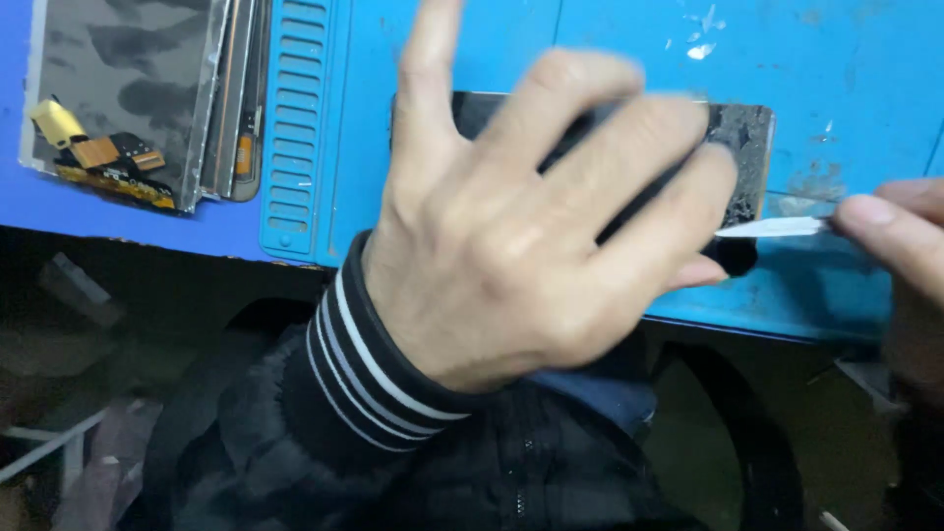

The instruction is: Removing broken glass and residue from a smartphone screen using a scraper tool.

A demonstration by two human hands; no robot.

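Observation:
My left hand (pixel 521 216) lies spread over a dark phone screen panel (pixel 739 147) on the blue work mat (pixel 610 49), fingers pressing it down and hiding most of it. The panel's right end shows cracked, scraped glass. My right hand (pixel 900 241) comes in from the right edge and pinches a thin white pry tool (pixel 777 228) whose tip touches the panel's lower right corner, next to my left fingertips. My left sleeve is black with white stripes.
A stack of several removed screen panels (pixel 128 88) with yellow and orange flex cables lies at the upper left, beside the mat's slotted edge (pixel 293 118). White debris flecks (pixel 700 44) dot the mat. The bench front edge runs below my hands.

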